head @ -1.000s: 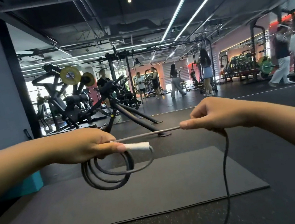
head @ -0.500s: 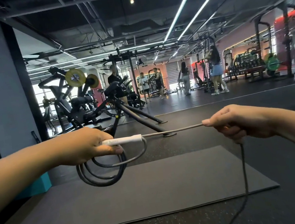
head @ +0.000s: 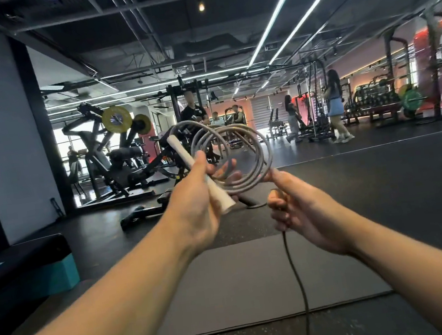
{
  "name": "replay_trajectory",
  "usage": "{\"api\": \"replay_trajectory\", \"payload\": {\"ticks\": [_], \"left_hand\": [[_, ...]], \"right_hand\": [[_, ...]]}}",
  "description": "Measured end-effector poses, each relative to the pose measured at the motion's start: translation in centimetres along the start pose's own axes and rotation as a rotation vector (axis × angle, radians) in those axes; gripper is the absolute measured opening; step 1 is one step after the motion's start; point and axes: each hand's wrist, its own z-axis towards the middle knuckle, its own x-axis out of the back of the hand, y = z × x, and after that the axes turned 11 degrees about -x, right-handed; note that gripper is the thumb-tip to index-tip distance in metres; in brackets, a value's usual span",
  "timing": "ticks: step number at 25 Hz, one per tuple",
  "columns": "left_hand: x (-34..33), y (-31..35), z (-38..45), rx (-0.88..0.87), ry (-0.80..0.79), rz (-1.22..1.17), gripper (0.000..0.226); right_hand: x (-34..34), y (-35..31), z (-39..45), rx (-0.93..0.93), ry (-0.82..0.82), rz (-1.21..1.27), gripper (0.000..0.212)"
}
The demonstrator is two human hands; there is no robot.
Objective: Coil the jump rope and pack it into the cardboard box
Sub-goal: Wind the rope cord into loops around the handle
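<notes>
My left hand (head: 196, 202) grips the white handle (head: 184, 155) of the grey jump rope, tilted up to the left, together with several coiled loops (head: 251, 146) that stand upright in front of me. My right hand (head: 300, 213) pinches the rope where it leaves the coil, right beside the left hand. The loose rope tail (head: 296, 276) hangs from the right hand down toward the floor and out of the bottom of the view. No cardboard box is in view.
A grey exercise mat (head: 253, 285) lies on the dark rubber floor below my hands. A black and teal step platform (head: 24, 268) sits at the left. Weight machines (head: 116, 159) stand behind, and several people (head: 335, 108) move in the background.
The left hand has turned over and risen, so the coil now stands up instead of hanging below. The right hand has come in from the right to the coil, laying on another loop.
</notes>
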Motion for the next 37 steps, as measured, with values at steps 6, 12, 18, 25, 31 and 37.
{"api": "replay_trajectory", "payload": {"ticks": [6,12,18,25,31,37], "left_hand": [[-4.1,-2.7,-1.3,0.054,0.151,-0.37,0.034],[-3.4,-4.8,-2.6,0.192,0.034,-0.333,0.052],[-2.8,-5.4,-4.3,0.281,0.22,0.018,0.043],[-0.3,-1.2,-4.5,-0.872,-0.046,1.389,0.095],[-2.7,3.6,-0.6,-0.976,-0.844,2.256,0.055],[-1.7,2.1,-0.8,-0.682,-0.768,2.172,0.028]], "right_hand": [[-5.3,1.6,0.3,0.252,0.156,0.082,0.039],[-5.7,1.9,0.5,0.309,0.462,0.076,0.022],[-4.5,1.2,0.4,0.228,0.487,-0.056,0.034],[-2.7,-2.9,-0.5,0.189,0.204,-0.725,0.042],[-3.9,-4.6,0.0,0.116,0.092,-1.208,0.015],[-4.3,-4.5,0.1,0.053,0.064,-1.428,0.032]]}}
